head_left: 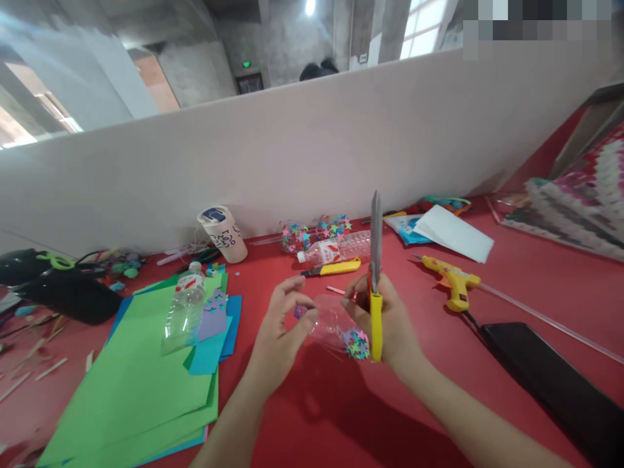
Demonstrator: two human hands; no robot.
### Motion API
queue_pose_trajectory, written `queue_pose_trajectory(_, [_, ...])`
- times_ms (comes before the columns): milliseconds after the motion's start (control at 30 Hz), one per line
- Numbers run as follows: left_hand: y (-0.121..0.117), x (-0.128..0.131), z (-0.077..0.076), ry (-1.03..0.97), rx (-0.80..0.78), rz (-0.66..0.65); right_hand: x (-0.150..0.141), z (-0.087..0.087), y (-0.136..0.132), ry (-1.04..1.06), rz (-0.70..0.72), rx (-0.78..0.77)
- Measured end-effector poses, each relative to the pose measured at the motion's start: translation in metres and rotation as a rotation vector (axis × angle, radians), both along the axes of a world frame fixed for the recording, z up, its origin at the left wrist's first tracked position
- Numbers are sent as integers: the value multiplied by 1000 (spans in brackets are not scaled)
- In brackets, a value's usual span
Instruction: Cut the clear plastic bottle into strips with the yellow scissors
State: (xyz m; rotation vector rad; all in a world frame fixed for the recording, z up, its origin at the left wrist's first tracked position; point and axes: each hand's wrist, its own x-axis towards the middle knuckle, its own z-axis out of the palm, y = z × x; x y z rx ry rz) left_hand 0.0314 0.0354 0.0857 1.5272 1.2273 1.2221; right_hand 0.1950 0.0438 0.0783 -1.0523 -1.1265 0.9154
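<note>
A clear plastic bottle [330, 327] lies sideways between my hands, with small coloured stars [357, 344] gathered at its right end. My left hand [280, 331] has its thumb and curled fingers around the bottle's purple-tinted neck end [299, 312]. In my right hand [394, 325] is a pair of scissors [376, 260], its blades pointing up and its yellow handle toward me. The scissors and fingers partly cover the right side of the bottle. Just beyond my hands lie a yellow box cutter [340, 267] and a thin white stick [340, 292].
Behind the cutter lies another bottle [353, 247] beside star-filled clear pieces [294, 236]. Leftward are green sheets [141, 351], a bottle [184, 305] and a paper cup [224, 235]. A yellow glue gun [455, 283] and black case [550, 383] lie right. A white partition [273, 149] stands behind.
</note>
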Motion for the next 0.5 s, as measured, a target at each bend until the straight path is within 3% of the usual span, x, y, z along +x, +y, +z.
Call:
queue_pose_trajectory(233, [-6, 10, -10, 113, 50, 106, -2, -12, 0, -1, -86, 124])
queue_pose_trajectory(500, [-8, 16, -11, -360, -136, 127, -2, -23, -1, 8, -48, 149])
